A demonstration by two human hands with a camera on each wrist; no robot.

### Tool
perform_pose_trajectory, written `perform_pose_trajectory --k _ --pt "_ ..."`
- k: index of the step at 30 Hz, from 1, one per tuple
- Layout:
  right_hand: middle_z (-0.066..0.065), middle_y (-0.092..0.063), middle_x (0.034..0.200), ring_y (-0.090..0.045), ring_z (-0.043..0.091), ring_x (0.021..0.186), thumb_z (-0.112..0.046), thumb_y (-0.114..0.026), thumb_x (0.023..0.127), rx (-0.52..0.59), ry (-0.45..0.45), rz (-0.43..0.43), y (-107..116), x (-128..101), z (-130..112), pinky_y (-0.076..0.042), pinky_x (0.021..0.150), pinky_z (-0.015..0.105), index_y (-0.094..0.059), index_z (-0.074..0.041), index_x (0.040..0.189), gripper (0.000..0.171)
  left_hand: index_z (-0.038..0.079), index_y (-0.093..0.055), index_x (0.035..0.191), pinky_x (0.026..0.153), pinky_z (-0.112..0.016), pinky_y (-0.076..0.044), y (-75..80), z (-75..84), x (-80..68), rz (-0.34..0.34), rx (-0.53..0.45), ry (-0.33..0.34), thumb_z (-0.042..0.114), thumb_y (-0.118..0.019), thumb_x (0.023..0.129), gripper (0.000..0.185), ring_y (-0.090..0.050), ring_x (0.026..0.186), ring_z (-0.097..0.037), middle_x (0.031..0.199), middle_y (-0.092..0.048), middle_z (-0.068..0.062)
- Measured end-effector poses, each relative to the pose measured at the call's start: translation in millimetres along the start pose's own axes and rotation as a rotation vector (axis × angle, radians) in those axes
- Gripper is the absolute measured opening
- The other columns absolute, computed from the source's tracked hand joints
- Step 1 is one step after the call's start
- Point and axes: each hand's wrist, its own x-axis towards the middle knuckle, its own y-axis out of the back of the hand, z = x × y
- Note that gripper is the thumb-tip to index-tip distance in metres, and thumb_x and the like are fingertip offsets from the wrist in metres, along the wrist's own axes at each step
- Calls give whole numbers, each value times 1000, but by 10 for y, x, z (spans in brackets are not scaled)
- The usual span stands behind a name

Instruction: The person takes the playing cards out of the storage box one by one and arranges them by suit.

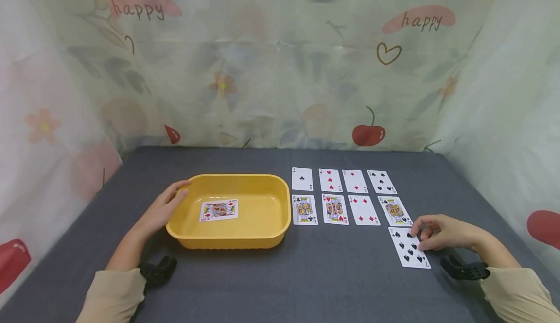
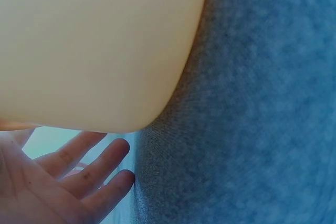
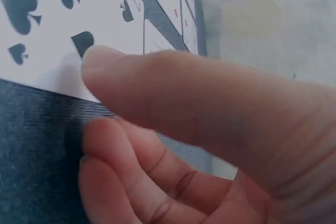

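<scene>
My left hand (image 1: 164, 209) rests at the left rim of a yellow plastic tray (image 1: 232, 243), its fingers straight and spread beside the outer wall in the left wrist view; the thumb is hidden there. Inside the tray lies a red-suit face card (image 1: 219, 210). Over on the right, my right hand (image 1: 446, 233) pinches the right edge of a seven of spades (image 1: 400, 247). Its thumb (image 3: 136, 77) lies across the card's face in the right wrist view, the other fingers curled by the edge. That card's top edge meets the lower edge of a black-suit face card (image 1: 395, 211).
Two rows of face-up playing cards lie right of the tray, among them an ace of clubs (image 1: 302, 179), a king of hearts (image 1: 335, 210) and a four of diamonds (image 1: 364, 211). A dark grey cloth (image 1: 280, 284) covers the table. Patterned curtains (image 1: 280, 94) enclose its back and sides.
</scene>
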Motion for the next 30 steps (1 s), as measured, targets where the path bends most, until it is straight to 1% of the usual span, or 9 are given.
perform_pose_trajectory --k 3,9,14,17,19,21,25,28,30 --pt "-7 -54 76 -48 -1 63 -10 -65 85 -14 -13 30 12 15 -62 -42 57 20 -51 9 106 31 9 -26 146 93 -43 -41 1 4 0 -1 2 4 51 -30 98 64 -44 119 -36 144 -33 -24" --pt "-2 -56 87 -53 4 77 -14 -64 87 -25 -18 121 30 147 -302 -46 68 23 -50 7 116 38 9 -25 146 93 -44 -42 3 12 0 -2 5 10 52 -30 98 65 -43 120 -36 144 -32 -24" --pt "5 -56 96 -56 8 85 -16 -65 87 -59 40 153 -19 373 -587 -48 73 28 -50 4 117 39 9 -25 146 93 -43 -42 6 19 2 -5 2 10 52 -30 98 65 -44 119 -36 144 -32 -24" --pt "5 -57 95 -57 9 83 -18 -65 87 -73 85 148 -67 537 -762 -47 71 28 -52 1 115 36 10 -25 146 92 -42 -43 5 20 7 -8 1 14 53 -29 98 65 -44 119 -35 145 -31 -24" --pt "5 -57 95 -58 12 84 -18 -65 87 -64 114 131 -105 658 -868 -48 72 28 -52 -1 114 34 10 -25 146 91 -41 -43 3 17 9 -9 3 16 54 -29 97 66 -44 118 -35 144 -31 -24" --pt "7 -58 96 -58 16 87 -19 -64 88 -59 125 116 -152 784 -980 -48 74 29 -53 -2 114 32 10 -25 146 90 -40 -44 2 13 10 -9 3 17 54 -29 97 66 -44 118 -35 144 -32 -24" --pt "13 -60 100 -60 26 90 -21 -63 89 -62 131 94 -256 1019 -1236 -50 81 36 -56 -5 113 30 10 -25 146 88 -38 -44 2 8 3 -10 0 15 53 -30 97 66 -45 117 -35 143 -33 -24" --pt "13 -61 102 -61 23 88 -21 -63 89 -82 169 70 -334 1171 -1461 -50 80 36 -57 -7 111 28 10 -25 147 89 -39 -44 5 10 -6 -11 -1 15 54 -30 97 66 -45 117 -35 143 -33 -24" --pt "11 -61 100 -60 20 86 -21 -63 89 -98 204 54 -385 1272 -1612 -50 79 35 -58 -8 111 26 10 -25 147 90 -40 -44 8 15 -12 -10 1 15 54 -30 97 66 -45 117 -35 143 -33 -24"
